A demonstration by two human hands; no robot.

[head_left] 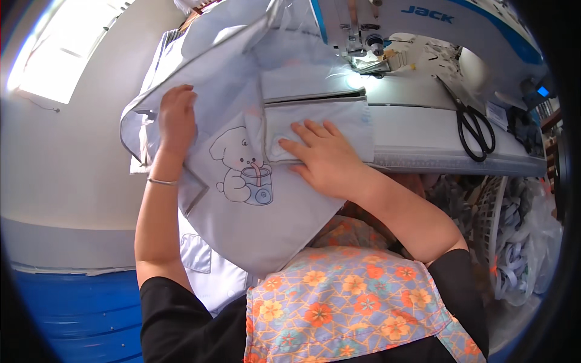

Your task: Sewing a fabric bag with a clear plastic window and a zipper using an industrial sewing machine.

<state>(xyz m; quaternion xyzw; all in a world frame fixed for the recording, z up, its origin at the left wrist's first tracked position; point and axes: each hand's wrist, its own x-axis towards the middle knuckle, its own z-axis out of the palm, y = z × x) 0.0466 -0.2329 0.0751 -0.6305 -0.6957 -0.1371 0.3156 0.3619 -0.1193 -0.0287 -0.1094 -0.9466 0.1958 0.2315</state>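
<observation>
A pale grey garment (242,233) with dark piped edges is draped over the sewing table and down toward my lap. On it is a printed puppy (233,157) with a cup and a straw. My right hand (321,151) lies flat with spread fingers on a panel (351,121) of the garment, just below a dark-edged slit (315,97). Farther left, my left hand (177,118) rests at a raised fold, its fingers bent and close together on the cloth. Its fingertips are partly hidden. Beyond my right hand is the lit needle area (363,66) of a sewing machine (423,21).
Black-handled scissors (475,127) lie on the table right of the machine's needle. A clear ruler-like strip (448,163) runs along the table's front edge. Below at the right stand a white basket (490,224) and a plastic bag (529,254) with fabric scraps. A wall (66,163) rises at the left.
</observation>
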